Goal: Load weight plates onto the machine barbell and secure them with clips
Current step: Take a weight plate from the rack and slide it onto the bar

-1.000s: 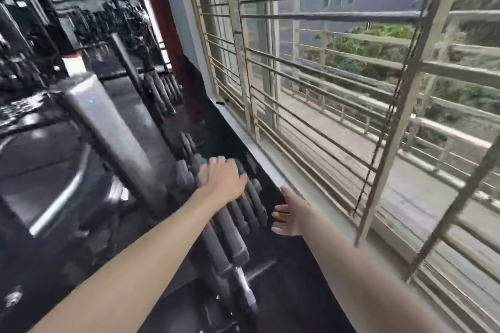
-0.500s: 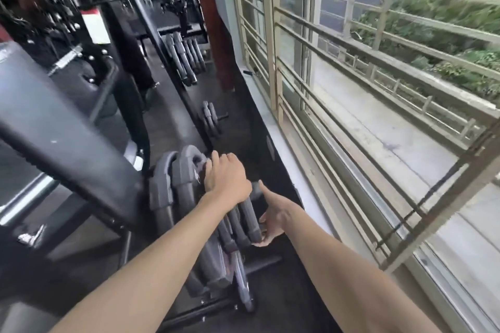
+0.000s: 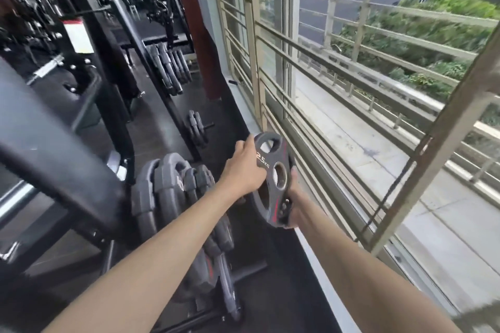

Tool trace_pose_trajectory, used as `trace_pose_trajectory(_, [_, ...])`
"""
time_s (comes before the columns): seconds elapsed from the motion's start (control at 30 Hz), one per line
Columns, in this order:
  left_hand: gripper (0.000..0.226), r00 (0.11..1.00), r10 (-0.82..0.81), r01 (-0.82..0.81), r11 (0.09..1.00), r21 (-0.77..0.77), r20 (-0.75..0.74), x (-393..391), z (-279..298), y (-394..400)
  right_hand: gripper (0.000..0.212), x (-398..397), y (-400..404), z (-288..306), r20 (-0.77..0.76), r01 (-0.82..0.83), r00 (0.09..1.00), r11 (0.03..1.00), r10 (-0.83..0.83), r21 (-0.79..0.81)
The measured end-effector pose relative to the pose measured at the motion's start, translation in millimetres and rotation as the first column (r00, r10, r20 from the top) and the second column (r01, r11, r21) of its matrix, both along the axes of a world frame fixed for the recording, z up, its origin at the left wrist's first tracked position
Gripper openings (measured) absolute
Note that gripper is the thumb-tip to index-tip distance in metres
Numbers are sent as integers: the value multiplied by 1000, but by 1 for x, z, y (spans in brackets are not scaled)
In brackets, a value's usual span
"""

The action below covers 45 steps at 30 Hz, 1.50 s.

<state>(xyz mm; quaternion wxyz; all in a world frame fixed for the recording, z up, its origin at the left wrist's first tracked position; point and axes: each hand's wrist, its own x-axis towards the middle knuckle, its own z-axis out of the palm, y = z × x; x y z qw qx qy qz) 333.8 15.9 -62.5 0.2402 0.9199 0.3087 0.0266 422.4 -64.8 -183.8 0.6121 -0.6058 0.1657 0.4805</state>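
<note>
- Weight plate (image 3: 272, 178): marked 2.5 kg, held upright in the air beside the window grille (image 3: 338, 84), above the racked plates (image 3: 167, 192).
- Left hand (image 3: 244, 167): fingers wrapped over its upper rim.
- Right hand (image 3: 290, 205): curled under its lower edge.
- Risk: plate slipping onto the rack, or striking the grille, if swung carelessly.

— What are the hands holding?
— The left hand (image 3: 244, 167) and right hand (image 3: 293, 201) are gripping a small dark round weight plate (image 3: 273, 178) marked 2.5 KG, upright, above the grey stacked plates on the rack (image 3: 167, 192), beside the barred window (image 3: 338, 89).
</note>
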Motion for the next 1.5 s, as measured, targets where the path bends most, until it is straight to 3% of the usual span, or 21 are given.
trace_pose_trajectory(0.17, [70,964,143,-111,982,-151,224,-62,87,-1,103,-17,16,51,140,105,978,947,-153,303])
trace_pose_trajectory(0.27, [68,895,299,-258,953,-161,331,-124,115,-2,78,-59,10,98,235,55,957,900,-171,433])
trace_pose_trajectory(0.33, [64,832,394,-350,919,-181,390,-176,118,-5,77,-99,2,126,308,-26,943,894,-126,447])
trace_pose_trajectory(0.43, [77,770,483,-400,874,-276,417,-262,119,-16,52,-170,-11,161,440,-96,890,890,-124,445])
trace_pose_trajectory(0.57, [86,629,615,-462,787,-409,475,-387,114,-32,70,-290,-21,184,542,-201,837,876,-79,439])
trace_pose_trajectory(0.7, [85,473,711,-488,703,-518,520,-515,109,-52,70,-416,-31,191,576,-291,817,840,-32,459])
trace_pose_trajectory(0.87, [143,336,836,-556,548,-625,434,-660,106,-74,56,-549,-46,196,597,-370,801,816,38,444])
trace_pose_trajectory(0.97, [132,287,873,-554,488,-675,395,-721,105,-84,67,-611,-47,194,611,-422,787,796,83,435])
trace_pose_trajectory(1.3, [65,75,964,-486,258,-835,254,-827,63,-85,57,-718,-48,176,644,-560,714,776,275,290])
trace_pose_trajectory(1.4, [71,74,984,-447,176,-877,160,-843,48,-87,73,-740,-47,163,640,-575,707,771,300,274])
trace_pose_trajectory(1.5, [96,148,987,-385,108,-917,54,-850,36,-81,66,-754,-50,155,675,-568,677,791,292,227])
